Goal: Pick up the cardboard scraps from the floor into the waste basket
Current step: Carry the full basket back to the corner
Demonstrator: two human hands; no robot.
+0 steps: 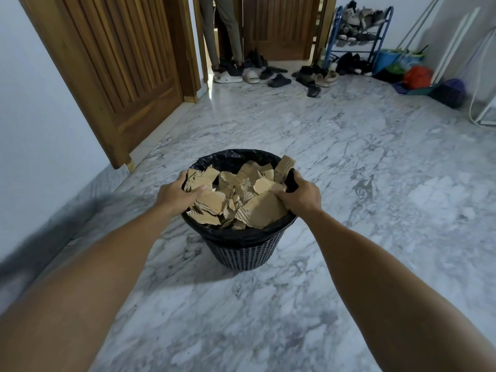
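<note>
1. Both hands are at the basket (243, 253) in the head view, the only one given. The left hand (175, 193) lies on the scraps (236, 196) at the left rim with fingers fairly straight, pressing down. The right hand (300, 196) curls over the right rim, its grip pinching the liner (230, 157) edge and the scraps beside it.
2. Scraps fill the basket to heaping; none shows on the visible floor (349, 162), so the pick-up looks nearly done.
3. The step in hand seems to be tamping the heap. It goes best with flat palms pushing straight down at the middle, the rim held steady, since pieces overhanging the far right edge could spill.
4. Scraps are torn brown corrugated board: ragged edges, ribbed faces, stiff yet light and springy.
5. The basket is dark plastic lattice, tapering downward, lined with thin glossy black film.
6. Marble-patterned tiles, polished and likely slippery, let the basket slide if pushed sideways.
</note>
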